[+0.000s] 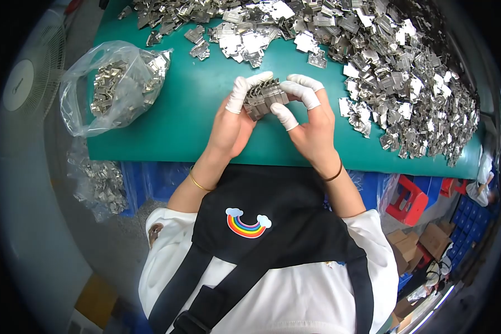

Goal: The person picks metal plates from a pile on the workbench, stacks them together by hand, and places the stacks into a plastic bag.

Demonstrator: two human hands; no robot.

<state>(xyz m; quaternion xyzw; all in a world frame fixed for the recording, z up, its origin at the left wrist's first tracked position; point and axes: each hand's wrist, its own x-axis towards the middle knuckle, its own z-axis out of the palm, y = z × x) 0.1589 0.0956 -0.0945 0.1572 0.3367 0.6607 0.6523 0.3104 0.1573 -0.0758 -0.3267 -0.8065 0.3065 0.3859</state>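
A row of small silvery metal parts [266,99], pressed side by side, is held between my two hands above the green table [206,139]. My left hand [234,114] grips the row's left end, with white finger covers on its fingertips. On the right end, my right hand [309,111] closes its covered thumb and fingers around the parts. Behind and to the right of my hands spreads a large heap of similar metal pieces [395,83].
A clear plastic bag [117,89] of metal parts lies on the table's left side. Another bag [103,186] hangs below. A fan [25,83] stands far left. Red stools [407,200] and cardboard boxes [434,240] are at the right below the table.
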